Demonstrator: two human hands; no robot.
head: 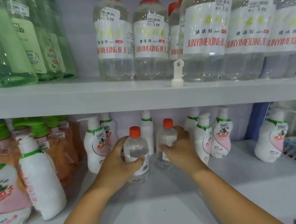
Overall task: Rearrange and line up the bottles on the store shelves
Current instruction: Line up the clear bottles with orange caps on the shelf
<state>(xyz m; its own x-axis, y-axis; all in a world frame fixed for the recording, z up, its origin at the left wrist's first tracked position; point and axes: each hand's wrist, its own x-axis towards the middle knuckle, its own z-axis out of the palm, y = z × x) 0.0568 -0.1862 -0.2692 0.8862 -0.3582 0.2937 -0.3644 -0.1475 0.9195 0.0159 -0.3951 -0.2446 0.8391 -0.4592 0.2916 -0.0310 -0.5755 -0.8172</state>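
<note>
Lower shelf [166, 205], middle of the frame: two small clear bottles with orange-red caps, both upright, long axes vertical, caps up.

Left hand [117, 164] wraps the nearer bottle [137, 151] at mid-body, thumb across the label, fingers curled behind. Barcode strip faces the camera and slightly right, so its front probably faces away.

Right hand [178, 148] grasps the farther bottle [166, 141] from the right side, fingers round the shoulder and label. Which way its front faces I cannot tell.

Handling, by judgement: thin clear plastic full of liquid, moderately light, walls likely to give under a hard squeeze, smooth label film a bit slippery. Mid-body hold over the label looks sound; caps too small for turning.

Neighbours close: white pump bottles [96, 145] just left, more [221, 133] just right and behind. The matching large clear bottles [207, 40] stand on the upper shelf [74, 98].
</note>
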